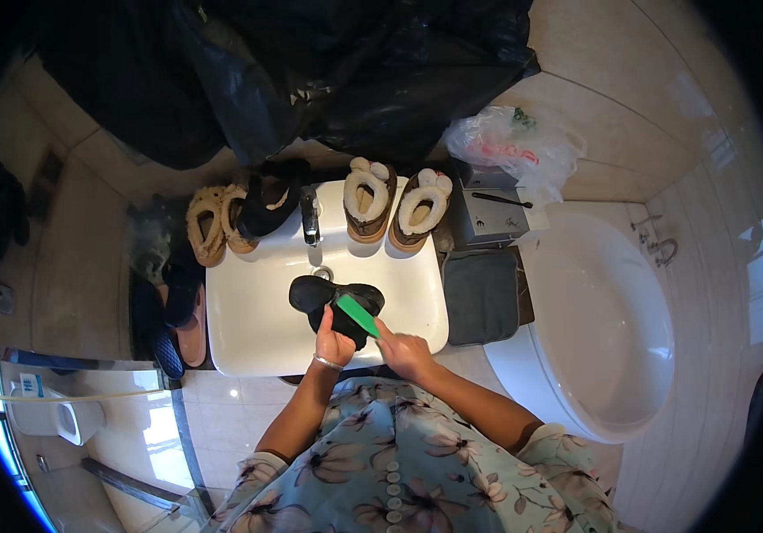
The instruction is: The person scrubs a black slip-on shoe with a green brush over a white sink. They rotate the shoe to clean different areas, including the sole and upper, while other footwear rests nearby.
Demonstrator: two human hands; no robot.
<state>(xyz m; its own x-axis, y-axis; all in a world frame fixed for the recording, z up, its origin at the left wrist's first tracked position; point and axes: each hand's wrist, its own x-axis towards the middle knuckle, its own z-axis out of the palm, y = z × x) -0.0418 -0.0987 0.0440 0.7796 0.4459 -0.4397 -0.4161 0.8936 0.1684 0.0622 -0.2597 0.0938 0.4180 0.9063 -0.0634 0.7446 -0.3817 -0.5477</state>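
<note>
Over the white washbasin, my left hand holds a black shoe by its near part, thumb laid along it. The shoe's exact shape is partly hidden by my fingers and the tool. My right hand grips a green brush by its near end. The brush lies across the shoe's dark surface; its bristles are out of sight underneath. Just beyond the shoe is the basin's drain, below a chrome faucet.
Brown fleece-lined shoes stand on the basin's back right rim; tan fuzzy slippers and a black shoe sit back left. Slippers lie left. A grey cloth, boxes, plastic bag and bathtub are right.
</note>
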